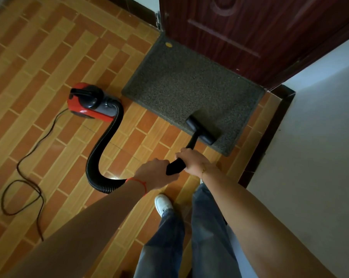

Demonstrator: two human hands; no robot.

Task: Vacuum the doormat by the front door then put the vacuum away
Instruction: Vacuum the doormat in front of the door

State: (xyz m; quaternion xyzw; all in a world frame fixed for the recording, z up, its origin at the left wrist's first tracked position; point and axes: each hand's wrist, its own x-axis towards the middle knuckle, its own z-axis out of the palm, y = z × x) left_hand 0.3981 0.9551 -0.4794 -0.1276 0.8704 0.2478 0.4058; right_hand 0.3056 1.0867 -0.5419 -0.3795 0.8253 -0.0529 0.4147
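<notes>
On coarse grey doormat (189, 83), both hands (173, 169) grip the black wand (175, 167).

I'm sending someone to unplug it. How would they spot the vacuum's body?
Find the dark wooden door and the grey rectangular doormat before it. Left of the mat, on the tiled floor, sits the red-and-black canister vacuum, the only red thing, trailing a ribbed black hose.

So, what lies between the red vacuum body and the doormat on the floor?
Only bare tiled floor separates the vacuum body from the doormat in the head view; the black hose curves away toward the hands.
</notes>
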